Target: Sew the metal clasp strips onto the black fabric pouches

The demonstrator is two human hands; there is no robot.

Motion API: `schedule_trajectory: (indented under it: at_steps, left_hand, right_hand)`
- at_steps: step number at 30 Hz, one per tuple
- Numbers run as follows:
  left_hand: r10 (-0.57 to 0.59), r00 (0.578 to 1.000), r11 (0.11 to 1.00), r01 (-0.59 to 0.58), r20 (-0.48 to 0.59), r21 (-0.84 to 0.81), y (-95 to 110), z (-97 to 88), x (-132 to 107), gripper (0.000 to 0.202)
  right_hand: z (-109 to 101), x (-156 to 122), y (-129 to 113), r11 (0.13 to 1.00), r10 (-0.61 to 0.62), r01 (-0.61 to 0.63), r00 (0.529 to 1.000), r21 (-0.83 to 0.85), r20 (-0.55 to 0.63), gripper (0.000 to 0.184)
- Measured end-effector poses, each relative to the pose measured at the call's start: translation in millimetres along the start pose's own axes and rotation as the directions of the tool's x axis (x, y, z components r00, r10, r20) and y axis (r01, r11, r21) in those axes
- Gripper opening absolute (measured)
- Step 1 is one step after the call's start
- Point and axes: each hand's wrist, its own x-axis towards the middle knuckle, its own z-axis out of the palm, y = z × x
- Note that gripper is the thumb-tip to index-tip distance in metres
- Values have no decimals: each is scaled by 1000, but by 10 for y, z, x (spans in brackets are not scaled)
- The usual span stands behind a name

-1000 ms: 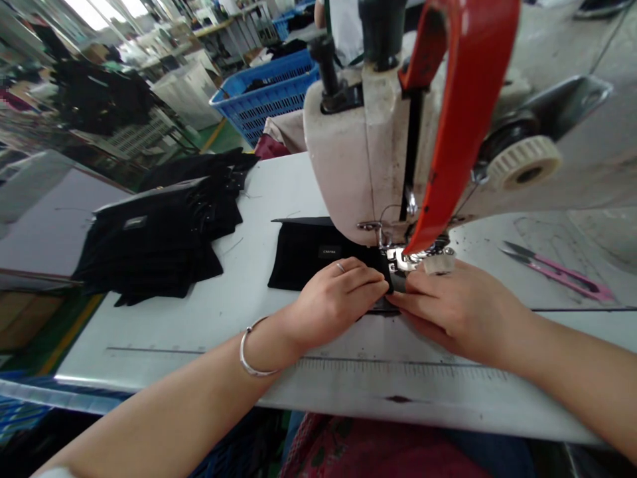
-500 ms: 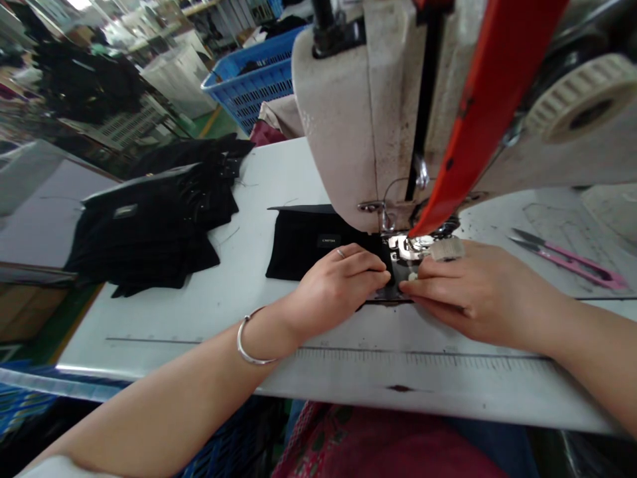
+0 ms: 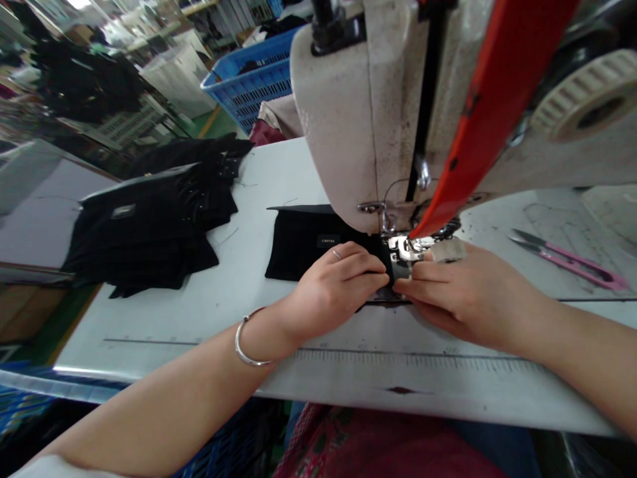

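A flat black fabric piece [image 3: 293, 249] with a small lettered label [image 3: 328, 241] lies on the white table, its right edge beside the metal presser foot [image 3: 404, 247] of the sewing machine [image 3: 343, 119]. My left hand [image 3: 331, 289], fingers bent together, grips and presses the fabric's near right part. Just right of the foot is my right hand [image 3: 468, 299], thumb and fingers pinched close to the fabric edge. What sits between those fingertips is too small to make out. A pale band [image 3: 448, 250] wraps one right finger.
Black fabric pieces [image 3: 149, 229] are stacked on the table at left. Pink-handled thread snips [image 3: 572, 260] lie to the right. A red bar [image 3: 475, 126] slants down before the machine head. Behind the table stands a blue basket [image 3: 253, 76]. A ruler scale [image 3: 373, 357] runs along the front.
My right fingertips have shifted slightly left, towards my left hand, and a small white bit at them no longer shows. My left hand and the black fabric stay nearly still.
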Motion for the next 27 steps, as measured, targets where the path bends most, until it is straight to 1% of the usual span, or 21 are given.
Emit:
schedule_trajectory:
  at_steps: [2,5,8,10,14,18,20,24,27]
  left_hand:
    - [48,997,999,-49,53,9,7,-8,2,13]
    - [49,995,999,-51,89,13,10,-19,3,15]
    - [30,994,999,-31,101,16,5,-20,3,15]
    - [27,995,1000,-28,99,11,0,-14,0,15]
    - [39,995,999,-41,95,19,3,-17,-24,15]
    - [124,986,991,-130,112,45,23,-76,-64,20]
    - [147,980,987,-154,132,47,29,-106,-68,21]
    - [137,981,988,-145,135,50,10,-119,-31,23]
    - [106,986,989,-118,129,90,-32,-101,5,22]
  right_hand:
    - [-21,-1,-4,1000,-5,5,1000,-16,1,17]
    - [-81,-26,2,999,-18,18,1000,32,8,17]
    - [-133,-67,27,990,30,-35,999,136,33,19]
    - [-137,-80,38,986,67,-69,998,154,16,20]
    - [-78,-57,8,993,46,-44,999,109,-16,25]
    - [-28,-39,-51,997,55,-54,998,57,-24,25]
    - [-20,-44,-71,997,67,-66,997,38,-27,25]
    - [-25,-35,-86,994,106,-106,994,8,-6,25]
    - [-37,1,-80,989,147,-147,989,-30,-3,25]
